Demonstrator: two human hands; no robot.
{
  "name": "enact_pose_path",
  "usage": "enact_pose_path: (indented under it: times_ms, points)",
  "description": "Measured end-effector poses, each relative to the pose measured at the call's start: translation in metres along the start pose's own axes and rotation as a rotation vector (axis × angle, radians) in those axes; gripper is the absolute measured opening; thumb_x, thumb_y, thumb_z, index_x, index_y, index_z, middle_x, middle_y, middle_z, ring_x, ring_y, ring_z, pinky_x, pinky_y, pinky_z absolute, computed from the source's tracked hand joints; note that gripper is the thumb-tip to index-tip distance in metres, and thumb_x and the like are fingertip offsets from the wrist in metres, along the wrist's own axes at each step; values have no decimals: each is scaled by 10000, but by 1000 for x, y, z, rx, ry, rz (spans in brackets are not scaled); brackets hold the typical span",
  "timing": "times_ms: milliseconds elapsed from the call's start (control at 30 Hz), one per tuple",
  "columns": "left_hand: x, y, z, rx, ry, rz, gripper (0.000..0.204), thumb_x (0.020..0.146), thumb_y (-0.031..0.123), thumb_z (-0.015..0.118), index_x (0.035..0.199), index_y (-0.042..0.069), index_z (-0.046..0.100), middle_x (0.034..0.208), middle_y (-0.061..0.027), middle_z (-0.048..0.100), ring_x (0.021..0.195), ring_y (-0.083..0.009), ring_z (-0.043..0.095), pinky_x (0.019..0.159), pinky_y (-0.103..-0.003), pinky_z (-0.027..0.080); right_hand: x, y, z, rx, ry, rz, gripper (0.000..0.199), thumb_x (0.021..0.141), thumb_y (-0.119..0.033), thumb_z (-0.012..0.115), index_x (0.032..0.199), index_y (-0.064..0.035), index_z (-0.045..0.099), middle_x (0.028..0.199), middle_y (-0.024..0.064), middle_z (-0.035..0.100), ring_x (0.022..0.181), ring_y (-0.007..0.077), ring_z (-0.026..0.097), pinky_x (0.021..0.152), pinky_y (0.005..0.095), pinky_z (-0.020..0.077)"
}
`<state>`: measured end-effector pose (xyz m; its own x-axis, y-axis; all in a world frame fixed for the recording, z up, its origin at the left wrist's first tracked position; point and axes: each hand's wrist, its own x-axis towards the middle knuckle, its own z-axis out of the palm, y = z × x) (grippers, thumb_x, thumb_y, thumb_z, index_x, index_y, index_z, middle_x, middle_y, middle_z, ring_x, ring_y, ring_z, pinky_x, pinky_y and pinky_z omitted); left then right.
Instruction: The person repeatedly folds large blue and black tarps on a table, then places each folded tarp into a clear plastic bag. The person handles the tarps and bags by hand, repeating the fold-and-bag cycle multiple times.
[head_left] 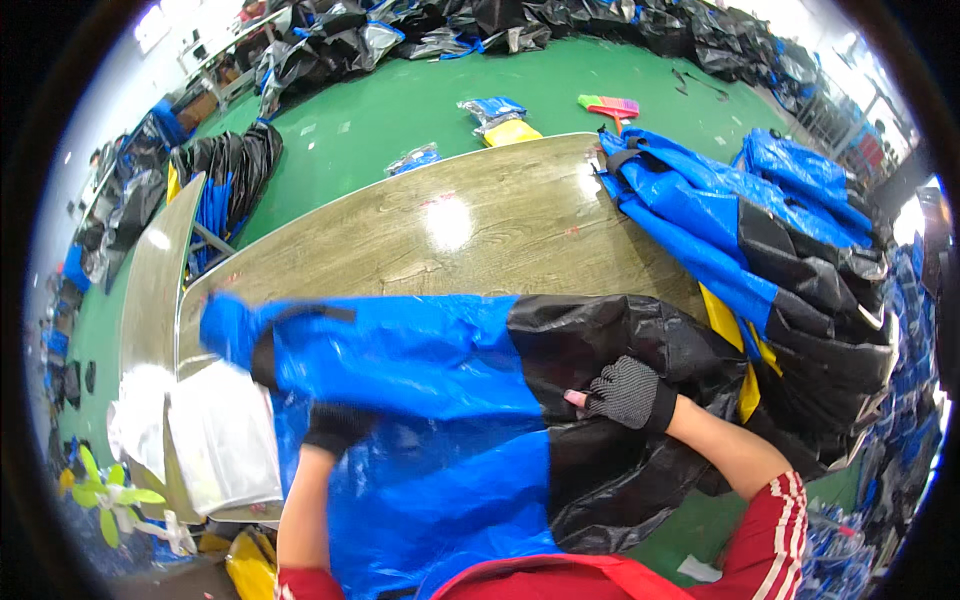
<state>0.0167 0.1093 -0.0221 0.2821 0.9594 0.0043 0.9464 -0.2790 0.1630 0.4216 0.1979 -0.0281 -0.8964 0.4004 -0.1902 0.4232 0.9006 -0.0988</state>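
A large blue-and-black bag of shiny tarpaulin-like sheet lies spread across the wood-grain table in front of me. Its blue part is to the left, its black part to the right, and a black strap shows near its blurred left end. My left hand, in a dark glove, is at the blue part; motion blur and the sheet hide its fingers. On the black part rests my right hand in a grey-black fingerless glove. Its fingers are curled against the sheet and the thumb points left.
Similar blue-and-black bags are heaped at the table's right end. White sheets lie at its left. Beyond the bare tabletop, packets and a broom lie on the green floor. A plant stands lower left.
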Motion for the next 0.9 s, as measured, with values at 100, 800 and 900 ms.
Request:
enact_pose_path:
  times_ms: [100, 800, 900]
  points:
    - [-16, 27, -77, -438, -208, 275, 464, 829, 383, 663, 1210, 120, 635, 1175, -158, 644, 1131, -327, 586, 1006, -434, 415, -3, 7, 20, -90, 53, -38, 226, 913, -292, 511, 1065, -241, 670, 785, 77, 641, 735, 276, 627, 608, 409, 459]
    - [-2, -15, 33, -383, 145, -146, 602, 916, 379, 545, 1416, 69, 419, 1476, -221, 362, 1386, -410, 298, 1156, -513, 175, -10, 87, -4, 50, 412, 761, 725, 652, -622, 723, 1124, -79, 630, 1156, 230, 615, 1079, 418, 579, 931, 460, 458]
    - [28, 40, 45, -275, 175, 226, 653, 875, 355, 600, 1433, 77, 402, 1502, -251, 300, 1412, -422, 241, 1162, -522, 141, 30, 89, -33, 313, 135, 779, 746, 667, -572, 746, 1190, -70, 568, 1105, 237, 635, 1057, 411, 591, 945, 440, 443]
